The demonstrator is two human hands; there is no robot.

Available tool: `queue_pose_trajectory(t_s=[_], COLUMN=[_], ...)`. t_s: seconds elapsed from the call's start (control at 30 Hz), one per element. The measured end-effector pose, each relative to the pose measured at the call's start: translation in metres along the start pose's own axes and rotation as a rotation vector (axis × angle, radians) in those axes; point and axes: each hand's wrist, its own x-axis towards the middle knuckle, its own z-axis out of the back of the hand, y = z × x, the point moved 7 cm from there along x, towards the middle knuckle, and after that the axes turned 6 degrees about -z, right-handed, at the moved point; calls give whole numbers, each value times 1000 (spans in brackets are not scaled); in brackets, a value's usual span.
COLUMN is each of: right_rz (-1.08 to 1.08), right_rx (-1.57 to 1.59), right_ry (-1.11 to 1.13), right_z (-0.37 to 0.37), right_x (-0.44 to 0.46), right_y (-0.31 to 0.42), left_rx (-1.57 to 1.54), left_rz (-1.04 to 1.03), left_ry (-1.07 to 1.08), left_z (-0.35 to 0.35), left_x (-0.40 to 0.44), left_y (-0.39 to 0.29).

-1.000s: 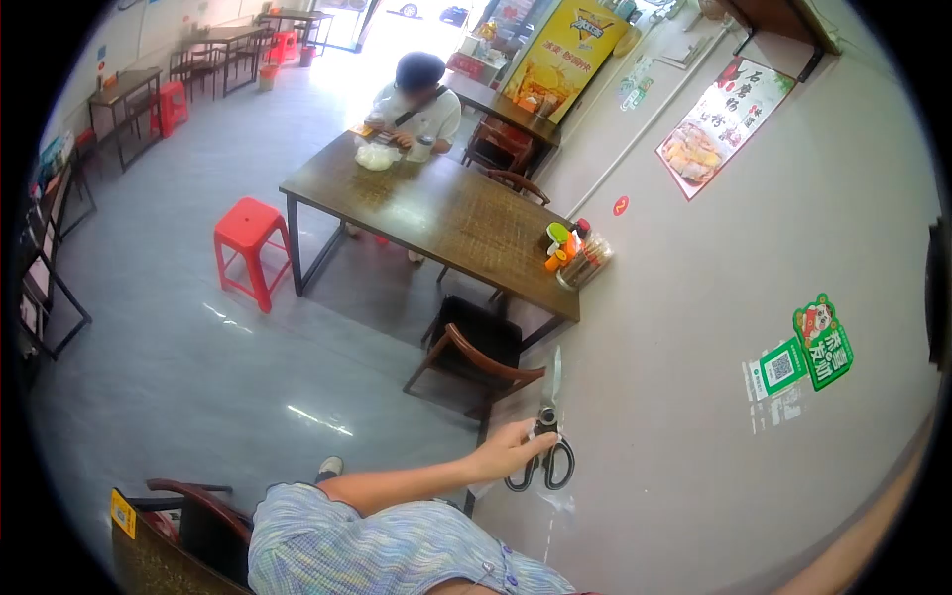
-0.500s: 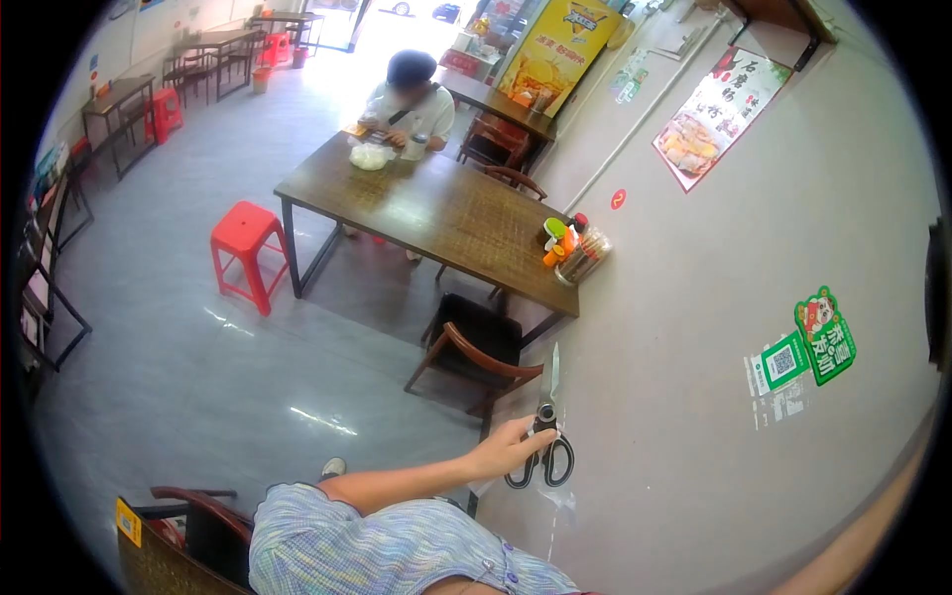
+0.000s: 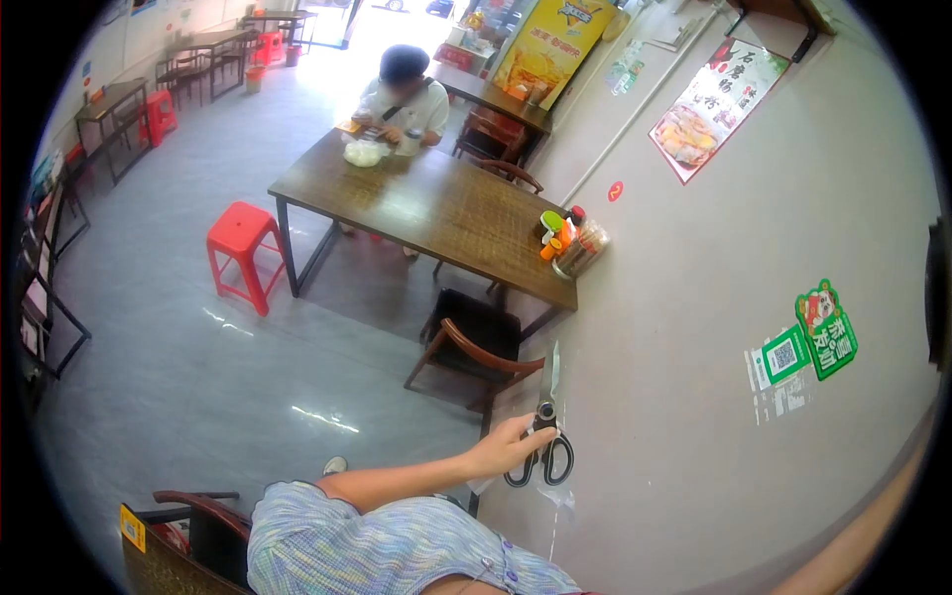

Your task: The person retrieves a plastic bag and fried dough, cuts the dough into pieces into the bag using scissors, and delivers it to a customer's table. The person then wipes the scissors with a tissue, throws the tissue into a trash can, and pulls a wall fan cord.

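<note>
My left hand (image 3: 508, 446) is closed around a pair of scissors (image 3: 546, 409) at the pivot and upper handles. Their blades point away from me and look closed together; the black finger loops hang below my fingers. Close under the loops is a crumpled piece of clear plastic (image 3: 558, 499), beside the grey wall. Whether my hand also touches this plastic I cannot tell. Only my right forearm (image 3: 858, 526) shows at the lower right, reaching up along the wall; the right hand is beyond the picture's edge.
A wooden table (image 3: 426, 213) holds condiment bottles (image 3: 557, 238) and a white bag (image 3: 365, 152). One person (image 3: 407, 104) sits at its far end. Nearby are a dark chair (image 3: 476, 342) and a red stool (image 3: 243, 248). Stickers with a QR code (image 3: 783, 357) are on the wall.
The view has shifted very slightly. My left hand keeps its hold on the scissors in about the same place.
</note>
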Motion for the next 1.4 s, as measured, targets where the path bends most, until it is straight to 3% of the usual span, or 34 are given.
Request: queue_pose_trajectory(t_s=[0.27, 0.37, 0.4, 0.43, 0.53, 0.6, 0.67, 0.7, 0.77, 0.87, 0.97, 1.07, 1.13, 1.2, 1.23, 1.27, 1.33, 1.4], right_rz=[-85, -40, 147, 153, -112, -250, -166, -313, -130, -130, -155, -117, -308, -384, -325, -245, -98, -6], right_rx=[64, 78, -1, 47, 447, 528, 387, 367, 130, 166, 171, 195, 277, 519, 444, 402, 303, 211], right_ry=[89, 119, 25, 27, 203, 211, 40, 107, 101, 17, 92, -46, 144, 148, 272, 280, 205, 133], right_z=[11, 15, -6, -18, -43, -23, 32, 36, 40, 39, 39, 42, 32, 51, 52, 38, 16, 4], right_x=[-4, -5, 0, 5, 3, -8, -19, -16, -13, -16, -17, -21, -21, -33, -31, -26, -18, -13], right_y=[4, 8, 5, -4, 3, 4, 14, 15, 30, 32, 29, 29, 16, 19, 28, 31, 24, 22], left_rx=[30, 59, 72, 60, 32, -16, -37, -10, 7, -54, -67, -60, -44, -62, 1, -28, 40, 55], left_rz=[-9, 13, 29, 56, 109, 99, 23, -33, 9, 4, 1, -16, -47, 48, -44, -6, -96, -2], left_ry=[-13, -17, -8, -46, -47, -50, -50, -56, -43, -8, 8, 5, -28, -36, -25, -21, -14, -15], left_z=[0, 1, 0, 3, 1, 2, 7, 10, 9, 2, 1, 2, 4, 2, 3, 4, 6, 5], left_x=[1, 0, -1, -3, -4, -3, 0, 2, 5, 8, 6, 6, 4, 2, 4, 5, 6, 3], left_y=[-2, -6, -9, -8, -11, -16, 0, 4, 3, -4, -5, -9, -14, -12, -18, -4, -3, -9])
